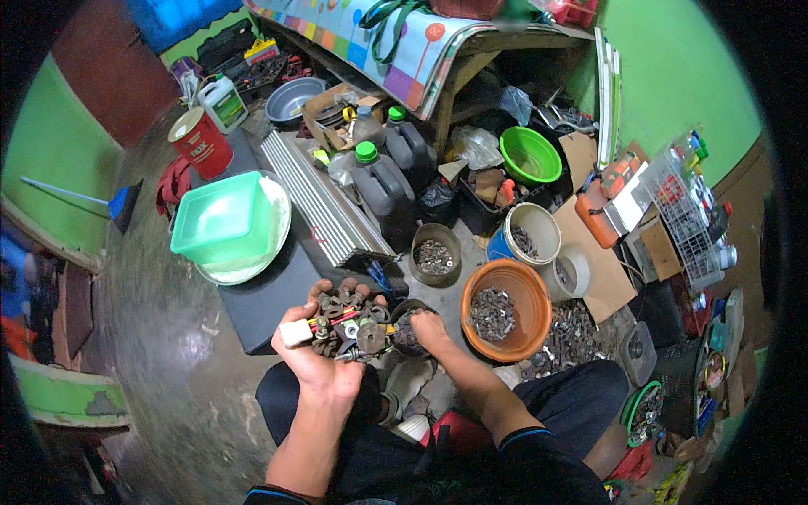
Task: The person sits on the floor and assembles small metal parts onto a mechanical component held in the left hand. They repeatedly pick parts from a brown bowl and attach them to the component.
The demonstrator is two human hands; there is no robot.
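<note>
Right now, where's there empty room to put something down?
The biggest bare patch is floor between the left green wall and the black platform. The platform's near corner is bare too, between the pale plate and left hand. It's crowded around the right hand: tin, orange bowl, loose metal bits.

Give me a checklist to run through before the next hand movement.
1. Left hand supporting the metal parts: ok, palm up, cupped around the heap.
2. White block secure: cannot tell; it sits at the heap's left edge.
3. Right hand gripping something: cannot tell; its fingertips are hidden at the dark container.
4. Orange-brown basin upright: ok, with metal pieces inside.
5. Floor beside the basin clear: not ok; a loose pile lies there.
</note>
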